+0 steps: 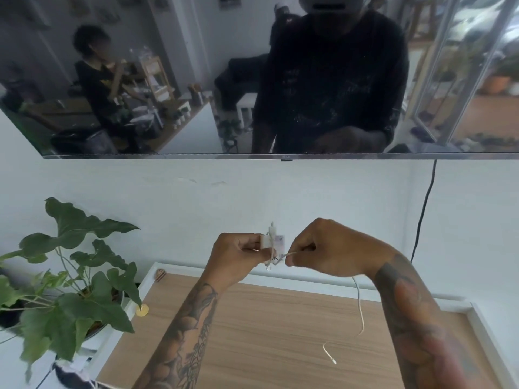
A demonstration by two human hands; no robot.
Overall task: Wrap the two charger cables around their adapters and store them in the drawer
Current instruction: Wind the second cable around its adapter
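adapter (271,242): held in air above open drawer (280,318), a few turns on
cable (361,313): tail hangs loose, plug end free
left hand (238,255): fingers clamped on adapter
right hand (323,248): cable pinched
tip: turns are best kept taut, side by side

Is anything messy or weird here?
Nothing looks broken. The white cable is only partly wrapped around the adapter, and its loose end dangles from the right hand over the open drawer.
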